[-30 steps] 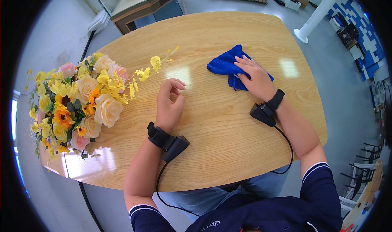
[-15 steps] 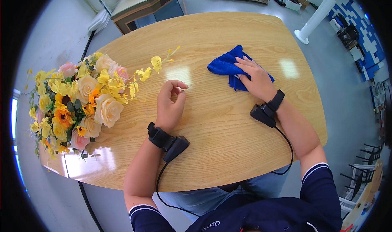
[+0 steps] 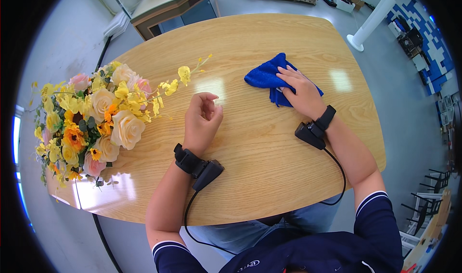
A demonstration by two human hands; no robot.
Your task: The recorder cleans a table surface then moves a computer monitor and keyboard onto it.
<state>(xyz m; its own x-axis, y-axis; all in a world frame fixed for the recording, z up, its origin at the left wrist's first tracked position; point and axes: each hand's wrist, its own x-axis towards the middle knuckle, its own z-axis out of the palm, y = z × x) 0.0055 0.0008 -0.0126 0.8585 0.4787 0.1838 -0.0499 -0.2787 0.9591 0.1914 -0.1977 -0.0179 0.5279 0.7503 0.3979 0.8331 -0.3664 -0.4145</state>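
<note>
On the right half of the wooden table lies a bunched blue cloth (image 3: pixel 266 76), its upper corner pointing away from me. My right hand (image 3: pixel 303 92) rests flat across the cloth's right side, fingers stretched out and pressing on it from above. My left hand (image 3: pixel 203 120) hovers over or rests on the tabletop between the cloth and the flowers. Its fingers are loosely curled, with a gap between thumb and fingertips, and it holds nothing. Each wrist wears a black strap with a small black device, the left device (image 3: pixel 208 174) and the right device (image 3: pixel 310 134), both trailing cables.
A large arrangement of yellow, cream, pink and orange flowers (image 3: pixel 91 124) stands on the left end of the wooden table (image 3: pixel 260 177), one yellow sprig reaching toward my left hand. Beyond the table are a display cabinet (image 3: pixel 173 3) and a white post (image 3: pixel 373 23).
My left hand has turned slightly and its thumb has moved a little away from the curled fingers. The right hand and the blue cloth have stayed in place.
</note>
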